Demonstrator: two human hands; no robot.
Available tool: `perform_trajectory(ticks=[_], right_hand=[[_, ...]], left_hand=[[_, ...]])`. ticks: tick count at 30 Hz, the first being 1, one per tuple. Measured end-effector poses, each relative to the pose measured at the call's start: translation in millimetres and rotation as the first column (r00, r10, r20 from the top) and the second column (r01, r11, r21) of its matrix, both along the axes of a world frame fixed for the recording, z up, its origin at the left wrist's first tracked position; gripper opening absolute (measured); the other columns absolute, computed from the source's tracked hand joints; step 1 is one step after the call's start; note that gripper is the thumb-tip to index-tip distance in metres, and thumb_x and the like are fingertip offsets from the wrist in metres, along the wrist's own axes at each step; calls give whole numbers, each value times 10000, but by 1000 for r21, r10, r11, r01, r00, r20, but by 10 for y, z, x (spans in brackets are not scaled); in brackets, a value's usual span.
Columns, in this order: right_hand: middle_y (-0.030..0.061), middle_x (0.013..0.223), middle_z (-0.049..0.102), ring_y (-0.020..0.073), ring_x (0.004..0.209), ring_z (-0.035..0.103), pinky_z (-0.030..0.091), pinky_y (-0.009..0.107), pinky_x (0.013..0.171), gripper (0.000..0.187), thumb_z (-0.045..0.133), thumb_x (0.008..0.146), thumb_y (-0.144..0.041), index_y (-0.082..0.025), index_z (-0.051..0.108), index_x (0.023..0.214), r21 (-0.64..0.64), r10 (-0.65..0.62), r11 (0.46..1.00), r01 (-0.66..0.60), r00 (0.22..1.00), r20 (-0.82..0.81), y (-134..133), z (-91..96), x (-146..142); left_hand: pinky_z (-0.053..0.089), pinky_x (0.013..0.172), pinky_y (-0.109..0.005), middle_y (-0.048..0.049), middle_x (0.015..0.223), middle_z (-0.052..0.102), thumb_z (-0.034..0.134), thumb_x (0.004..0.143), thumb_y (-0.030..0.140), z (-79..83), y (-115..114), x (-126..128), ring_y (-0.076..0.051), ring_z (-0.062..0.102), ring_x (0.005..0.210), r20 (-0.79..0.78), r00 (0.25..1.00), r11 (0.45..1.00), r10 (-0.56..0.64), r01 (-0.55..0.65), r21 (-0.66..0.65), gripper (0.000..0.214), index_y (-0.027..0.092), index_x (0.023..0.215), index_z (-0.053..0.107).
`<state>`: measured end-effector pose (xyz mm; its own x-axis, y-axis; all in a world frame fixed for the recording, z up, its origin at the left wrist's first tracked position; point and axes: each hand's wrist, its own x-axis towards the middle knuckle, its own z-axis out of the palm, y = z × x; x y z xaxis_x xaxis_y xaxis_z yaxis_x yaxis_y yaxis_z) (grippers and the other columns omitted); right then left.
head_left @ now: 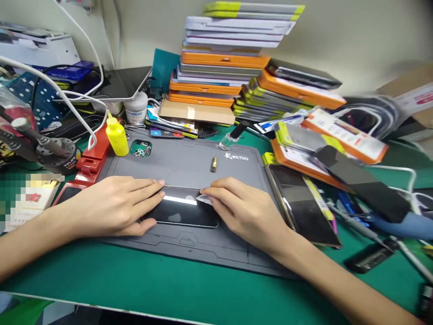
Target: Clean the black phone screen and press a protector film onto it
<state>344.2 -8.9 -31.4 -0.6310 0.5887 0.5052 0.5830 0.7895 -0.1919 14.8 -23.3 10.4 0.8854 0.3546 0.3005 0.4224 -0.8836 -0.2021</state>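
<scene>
A dark, glossy smartphone (184, 213) lies flat on the grey work mat (169, 158), with a bright reflection across its glass. Over its left end, my left hand (117, 203) holds it with fingers stretched along the far side and the thumb at the near edge. My right hand (245, 210) pinches a small white piece (204, 199), like a folded wipe or tissue, against the phone's right part. Its exact kind is hard to make out. Farther back on the mat are a small brass-coloured brush tip (213, 164) and a clear glass bottle with a black cap (229, 141).
A yellow squeeze bottle (117, 135) and a red holder (93, 158) stand at left. Behind the mat rises a tall stack of orange and grey boxes (216, 58). Another phone-like panel (297, 194), more boxes (314, 153) and a black cylinder (370, 257) lie at right.
</scene>
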Motion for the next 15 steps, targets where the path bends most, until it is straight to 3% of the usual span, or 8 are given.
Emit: perform_trajectory(ticks=[8,15], right_hand=[[72,1069,781,203,900,763,623,344,757,237,593,1048,-61,-203,682,1217,42,-1,999,-1,999,34,-36,30,51],[76,1087,748,195,927,740,612,339,785,243,597,1046,-44,-197,662,1223,-13,-25,1000,26,999,46,-46,-7,60]], left_hand=[[689,865,-418,-263,1380,742,578,1061,239,35,-138,84,-351,771,1253,-131,991,992,39,-23,125,411,-36,1353,667],[677,969,-432,-229,1433,727,570,1080,233,28,-205,127,-336,740,1318,-94,990,994,108,-108,6,402,17,1410,649]])
